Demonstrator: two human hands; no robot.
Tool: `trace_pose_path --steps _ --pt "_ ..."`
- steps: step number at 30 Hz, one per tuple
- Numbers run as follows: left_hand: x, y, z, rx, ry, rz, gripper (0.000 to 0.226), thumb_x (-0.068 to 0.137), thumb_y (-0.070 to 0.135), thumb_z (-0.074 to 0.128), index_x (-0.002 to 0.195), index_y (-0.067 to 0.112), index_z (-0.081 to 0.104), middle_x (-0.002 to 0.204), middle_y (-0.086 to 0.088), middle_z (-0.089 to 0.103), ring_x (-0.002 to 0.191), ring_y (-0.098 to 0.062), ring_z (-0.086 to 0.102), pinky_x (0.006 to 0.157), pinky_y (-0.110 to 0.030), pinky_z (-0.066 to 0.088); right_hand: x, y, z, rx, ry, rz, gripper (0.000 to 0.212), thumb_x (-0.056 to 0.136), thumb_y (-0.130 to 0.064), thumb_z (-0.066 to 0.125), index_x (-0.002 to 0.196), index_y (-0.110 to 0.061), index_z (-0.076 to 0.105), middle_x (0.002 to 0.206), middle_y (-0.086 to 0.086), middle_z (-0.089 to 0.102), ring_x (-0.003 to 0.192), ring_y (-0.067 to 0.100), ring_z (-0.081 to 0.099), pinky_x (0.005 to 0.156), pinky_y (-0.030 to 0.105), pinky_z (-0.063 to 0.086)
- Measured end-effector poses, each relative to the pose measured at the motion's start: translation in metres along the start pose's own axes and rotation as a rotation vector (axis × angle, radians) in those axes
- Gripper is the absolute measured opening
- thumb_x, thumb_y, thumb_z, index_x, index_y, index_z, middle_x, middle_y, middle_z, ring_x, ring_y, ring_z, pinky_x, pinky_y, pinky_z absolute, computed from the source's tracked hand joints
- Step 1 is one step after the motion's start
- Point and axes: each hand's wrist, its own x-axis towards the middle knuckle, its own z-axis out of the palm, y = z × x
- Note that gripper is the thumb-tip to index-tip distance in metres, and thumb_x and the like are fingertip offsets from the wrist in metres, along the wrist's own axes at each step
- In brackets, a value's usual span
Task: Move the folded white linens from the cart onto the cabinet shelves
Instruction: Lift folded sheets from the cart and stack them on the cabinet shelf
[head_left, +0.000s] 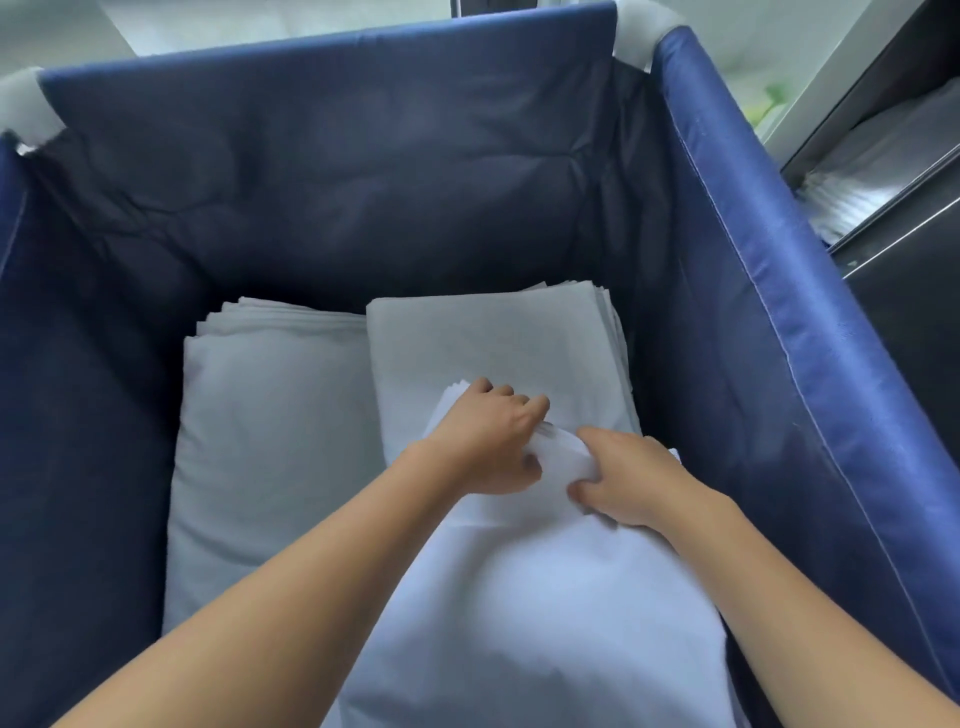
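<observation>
Cart: blue fabric-walled cart, deep, with white padded corners at the far rim — seen from above, the person leaning over it.
Linens: three folded white piles lie in the bottom. The near stack sits closest to the person on the right side; the far stack lies just beyond it against the right wall; the left stack lies beside both, its folded edges showing at the far end.
Left hand: the left hand reaches in with fingers curled, gripping the far edge of the near stack where the layers bunch up.
Right hand: the right hand is just beside it, thumb and fingers curled round the same bunched edge — both hands have hold of that one pile, and the bunched cloth shows between them.
Forearms: both bare, stretched down into the cart over the near stack.
Cabinet: at the upper right, outside the cart, a dark cabinet with a shelf carrying folded white linens, blurred.
Beyond the cart: pale floor and a bright, blurry patch of green.
</observation>
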Motion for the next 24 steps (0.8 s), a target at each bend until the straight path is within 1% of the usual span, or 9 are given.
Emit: trace_pose_path --steps 3,5,7,9,13,17,20,22,24 --pt "-0.013 -0.015 -0.005 0.024 0.217 -0.013 0.029 0.083 0.034 0.061 0.103 0.013 0.057 0.090 -0.001 0.064 0.084 -0.028 0.059 0.081 -0.040 0.043 0.005 -0.012 -0.010 -0.064 0.264 -0.078 0.017 0.087 -0.031 0.062 0.097 -0.022 0.051 0.089 -0.008 0.056 0.090 0.020 0.047 0.075 0.032 0.029" --pt "-0.019 -0.028 -0.012 0.041 0.400 -0.068 0.025 0.081 0.032 0.064 0.097 0.014 0.058 0.087 0.000 0.062 0.080 -0.027 0.058 0.077 -0.040 0.044 0.017 -0.025 -0.024 -0.100 0.451 -0.146 0.015 0.087 -0.026 0.065 0.097 -0.021 0.055 0.095 -0.006 0.059 0.094 0.021 0.047 0.081 0.032 0.029" --pt "-0.021 -0.042 -0.023 0.038 0.540 -0.154 0.021 0.080 0.030 0.063 0.093 0.014 0.058 0.086 0.000 0.061 0.079 -0.027 0.056 0.076 -0.038 0.041 0.034 -0.038 -0.041 -0.143 0.623 -0.217 0.017 0.080 -0.020 0.071 0.091 -0.019 0.059 0.087 -0.004 0.062 0.091 0.025 0.053 0.084 0.034 0.032" --pt "-0.023 -0.052 -0.031 0.031 0.631 -0.227 0.020 0.080 0.030 0.062 0.091 0.013 0.059 0.085 -0.001 0.061 0.078 -0.028 0.056 0.077 -0.038 0.037 0.047 -0.051 -0.050 -0.149 0.715 -0.257 0.020 0.072 -0.016 0.077 0.083 -0.019 0.061 0.078 -0.003 0.062 0.082 0.026 0.055 0.086 0.034 0.033" --pt "-0.018 -0.062 -0.032 0.031 0.658 -0.288 0.019 0.077 0.026 0.068 0.088 0.013 0.058 0.082 0.000 0.060 0.077 -0.028 0.057 0.084 -0.038 0.036 0.064 -0.059 -0.055 -0.179 0.742 -0.247 0.020 0.068 -0.017 0.080 0.080 -0.020 0.064 0.072 -0.004 0.062 0.077 0.025 0.055 0.094 0.035 0.034" --pt "0.000 -0.066 -0.031 0.010 0.654 -0.329 0.022 0.077 0.026 0.072 0.090 0.013 0.060 0.083 0.000 0.061 0.078 -0.028 0.058 0.091 -0.044 0.041 0.077 -0.054 -0.064 -0.195 0.746 -0.244 0.020 0.071 -0.018 0.080 0.089 -0.020 0.071 0.081 -0.002 0.067 0.084 0.027 0.057 0.101 0.043 0.038" --pt "0.016 -0.077 -0.033 0.025 0.643 -0.370 0.024 0.077 0.025 0.073 0.093 0.013 0.061 0.083 0.000 0.060 0.078 -0.027 0.056 0.098 -0.046 0.039 0.095 -0.057 -0.072 -0.193 0.779 -0.249 0.019 0.077 -0.018 0.076 0.096 -0.020 0.072 0.087 -0.001 0.068 0.087 0.027 0.056 0.099 0.041 0.037" --pt "0.023 -0.089 -0.029 0.042 0.634 -0.386 0.023 0.077 0.025 0.074 0.093 0.014 0.060 0.082 0.001 0.059 0.076 -0.027 0.056 0.098 -0.046 0.038 0.109 -0.060 -0.073 -0.159 0.806 -0.260 0.018 0.080 -0.017 0.073 0.098 -0.021 0.073 0.088 -0.002 0.068 0.088 0.026 0.055 0.095 0.039 0.036" --pt "0.029 -0.098 -0.017 0.054 0.616 -0.395 0.025 0.076 0.025 0.076 0.093 0.014 0.061 0.081 0.001 0.059 0.076 -0.026 0.055 0.098 -0.048 0.040 0.124 -0.061 -0.066 -0.164 0.776 -0.261 0.020 0.082 -0.017 0.071 0.102 -0.019 0.072 0.093 0.000 0.068 0.092 0.027 0.055 0.095 0.038 0.036"
